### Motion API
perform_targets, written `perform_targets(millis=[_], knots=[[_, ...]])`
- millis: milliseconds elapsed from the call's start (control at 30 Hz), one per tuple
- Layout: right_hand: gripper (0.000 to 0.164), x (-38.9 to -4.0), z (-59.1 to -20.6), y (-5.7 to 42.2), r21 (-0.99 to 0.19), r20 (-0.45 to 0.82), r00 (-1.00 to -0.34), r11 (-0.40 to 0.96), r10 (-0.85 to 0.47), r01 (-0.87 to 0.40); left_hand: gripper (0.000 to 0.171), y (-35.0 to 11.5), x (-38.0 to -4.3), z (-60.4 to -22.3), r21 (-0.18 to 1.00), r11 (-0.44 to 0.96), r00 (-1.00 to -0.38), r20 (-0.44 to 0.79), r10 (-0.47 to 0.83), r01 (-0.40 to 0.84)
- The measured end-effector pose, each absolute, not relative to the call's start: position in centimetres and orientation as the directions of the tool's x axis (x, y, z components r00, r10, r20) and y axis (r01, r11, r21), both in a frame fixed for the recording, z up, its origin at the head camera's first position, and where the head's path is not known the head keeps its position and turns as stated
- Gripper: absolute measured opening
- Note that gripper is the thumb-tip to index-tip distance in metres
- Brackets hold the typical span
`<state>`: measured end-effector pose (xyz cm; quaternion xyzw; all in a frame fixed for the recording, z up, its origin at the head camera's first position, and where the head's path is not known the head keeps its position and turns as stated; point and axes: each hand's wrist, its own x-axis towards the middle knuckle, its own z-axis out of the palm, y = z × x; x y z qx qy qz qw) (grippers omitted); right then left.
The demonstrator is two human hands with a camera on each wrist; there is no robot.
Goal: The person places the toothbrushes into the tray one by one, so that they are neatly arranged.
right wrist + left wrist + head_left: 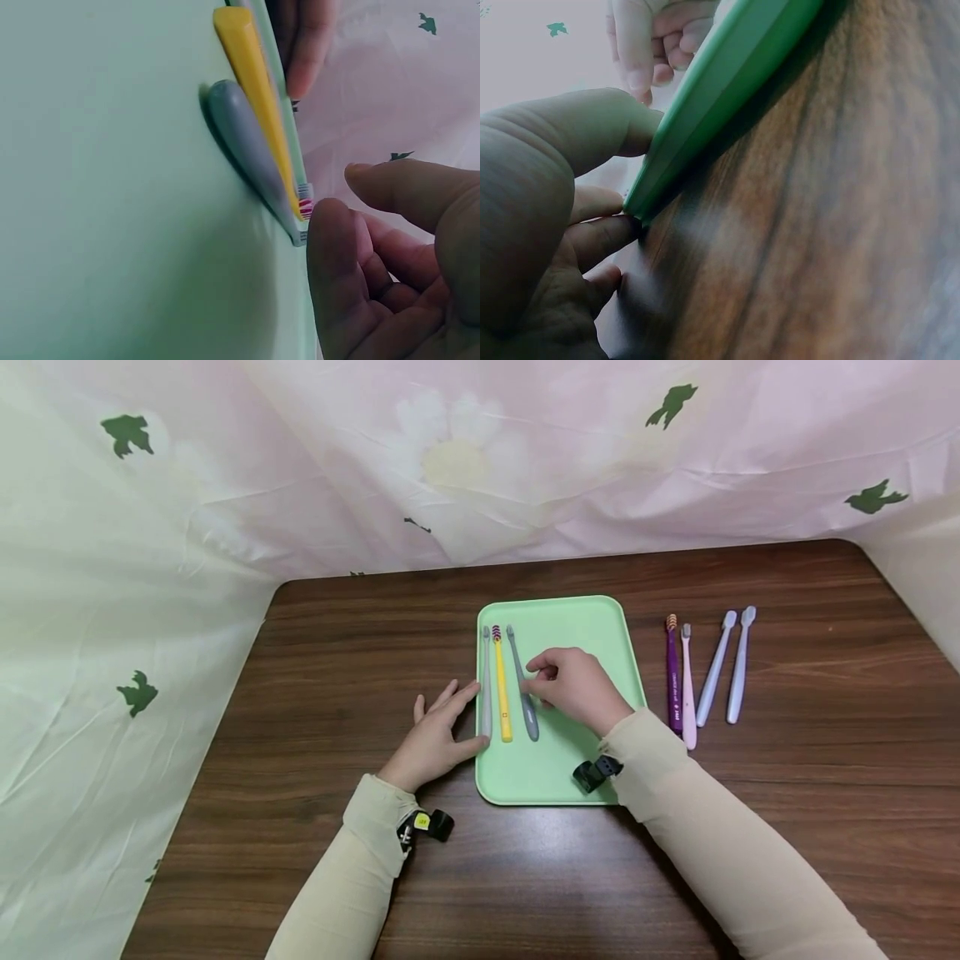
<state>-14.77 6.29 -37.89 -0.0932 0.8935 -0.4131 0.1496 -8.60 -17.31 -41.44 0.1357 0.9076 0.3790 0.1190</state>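
A light green tray lies on the wooden table, with three toothbrushes along its left side: a light grey toothbrush, a yellow toothbrush and a slightly slanted dark grey toothbrush. My left hand rests at the tray's left edge, thumb and fingers extended and touching the rim. Over the tray, just right of the dark grey toothbrush, hovers my right hand. In the right wrist view its thumb and index finger are apart, holding nothing, with the other fingers loosely bent.
Right of the tray lie a purple toothbrush, a pink toothbrush and two pale blue toothbrushes, one nearer and one farther right. A patterned cloth hangs behind the table.
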Motion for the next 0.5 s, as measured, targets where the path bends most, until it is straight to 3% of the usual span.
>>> perform_targets(millis=[500], knots=[[0.03,-13.0,-37.1,8.5,-0.771,-0.095,-0.951,0.626,-0.295,-0.117,0.079,-17.3,-8.6,-41.5,0.721,0.673,-0.935,-0.107,0.339,0.162]])
